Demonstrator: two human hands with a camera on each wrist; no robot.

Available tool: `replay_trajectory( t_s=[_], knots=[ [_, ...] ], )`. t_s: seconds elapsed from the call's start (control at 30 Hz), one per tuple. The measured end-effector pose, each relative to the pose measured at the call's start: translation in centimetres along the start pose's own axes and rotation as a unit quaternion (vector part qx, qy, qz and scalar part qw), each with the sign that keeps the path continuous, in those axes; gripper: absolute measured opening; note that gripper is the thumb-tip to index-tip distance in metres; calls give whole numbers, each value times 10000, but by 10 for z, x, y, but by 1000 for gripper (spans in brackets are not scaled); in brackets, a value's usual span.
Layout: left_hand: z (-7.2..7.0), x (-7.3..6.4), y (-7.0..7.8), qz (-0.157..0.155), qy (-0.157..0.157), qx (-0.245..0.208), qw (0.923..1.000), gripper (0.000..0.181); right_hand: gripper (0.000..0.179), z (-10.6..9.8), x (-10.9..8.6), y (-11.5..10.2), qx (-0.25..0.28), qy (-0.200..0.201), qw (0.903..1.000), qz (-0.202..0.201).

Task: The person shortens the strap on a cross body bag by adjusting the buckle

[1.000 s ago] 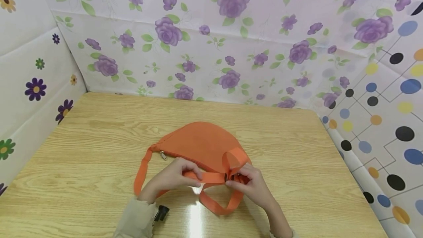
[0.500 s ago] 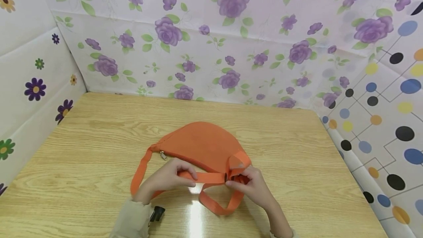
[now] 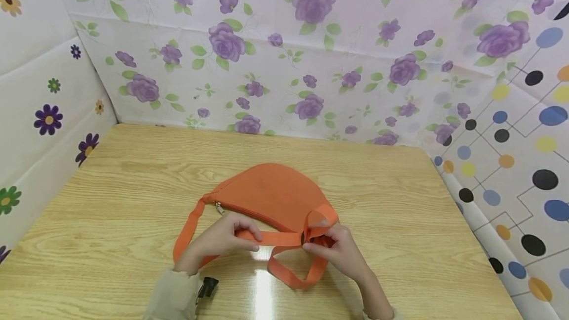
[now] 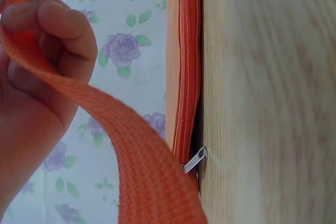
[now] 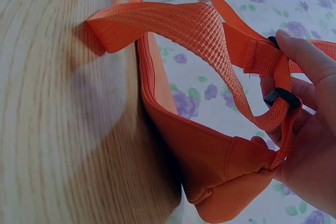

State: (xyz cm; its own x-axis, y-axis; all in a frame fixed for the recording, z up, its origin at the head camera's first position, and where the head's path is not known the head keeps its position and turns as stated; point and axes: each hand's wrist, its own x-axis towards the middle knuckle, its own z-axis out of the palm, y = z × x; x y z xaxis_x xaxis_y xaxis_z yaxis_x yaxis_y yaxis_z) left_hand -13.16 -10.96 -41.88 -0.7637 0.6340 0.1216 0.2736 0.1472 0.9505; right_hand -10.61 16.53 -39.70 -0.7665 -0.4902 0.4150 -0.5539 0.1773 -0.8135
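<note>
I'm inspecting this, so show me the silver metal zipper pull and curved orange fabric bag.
Silver metal zipper pull (image 4: 195,160): left wrist view, tab.
Curved orange fabric bag (image 3: 271,192): head view, broad panel.

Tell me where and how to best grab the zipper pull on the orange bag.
Probably pinch the free end of the zipper pull, coming in from the near side in the head view. It juts out past the zip toward that side, while the body of the orange bag lies beyond. The left hand is nearest, but it holds the strap.
</note>
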Motion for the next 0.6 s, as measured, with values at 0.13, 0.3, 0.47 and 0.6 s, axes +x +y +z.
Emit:
replay_trajectory(
  t_s=[0.13,0.3,0.47,0.6],
  knots=[
    [-1,-1,-1,58,3,-14,10000,7,17,0,0,0,-3,-13,10000,90],
    [-4,-3,-1,44,50,-14,10000,7,20,0,0,1,153,-58,9998,58],
    [-6,-5,-2,84,27,-33,10000,7,21,-1,0,3,255,-93,9996,-14],
    [-9,-8,-4,241,86,100,9996,7,19,-1,0,4,452,-109,9989,23]
  ],
)
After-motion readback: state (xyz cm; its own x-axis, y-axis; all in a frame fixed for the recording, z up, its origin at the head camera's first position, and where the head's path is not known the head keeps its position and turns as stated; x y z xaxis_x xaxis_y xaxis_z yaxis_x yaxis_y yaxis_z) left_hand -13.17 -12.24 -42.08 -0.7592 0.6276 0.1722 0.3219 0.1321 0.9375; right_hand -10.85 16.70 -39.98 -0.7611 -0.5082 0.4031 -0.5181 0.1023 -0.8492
